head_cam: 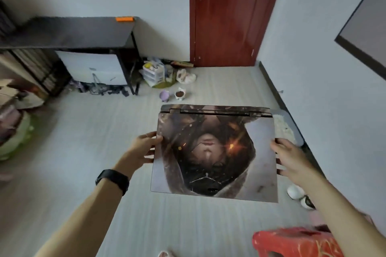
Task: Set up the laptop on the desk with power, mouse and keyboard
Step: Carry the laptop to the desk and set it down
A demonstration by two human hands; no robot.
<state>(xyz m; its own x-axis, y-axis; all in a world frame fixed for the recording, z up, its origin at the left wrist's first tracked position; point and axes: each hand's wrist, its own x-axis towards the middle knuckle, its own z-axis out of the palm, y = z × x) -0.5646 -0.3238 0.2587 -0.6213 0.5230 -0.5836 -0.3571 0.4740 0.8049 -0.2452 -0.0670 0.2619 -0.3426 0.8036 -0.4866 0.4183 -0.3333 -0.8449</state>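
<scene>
A closed laptop (215,152) with a dark printed picture on its lid is held flat in the air above the pale floor, hinge side away from me. My left hand (144,150) grips its left edge, thumb on the lid; a black band sits on that wrist. My right hand (292,160) holds the right edge, fingers curled under. The dark desk (73,33) stands at the upper left against the wall, well away from the laptop. No mouse, keyboard or power cable can be made out.
An orange object (124,19) lies on the desk's far corner. A white cabinet (94,68) sits under it, with tangled cables on the floor. Clutter and two small cups (179,94) lie by the red-brown door (229,14). A red stool (292,242) is at lower right.
</scene>
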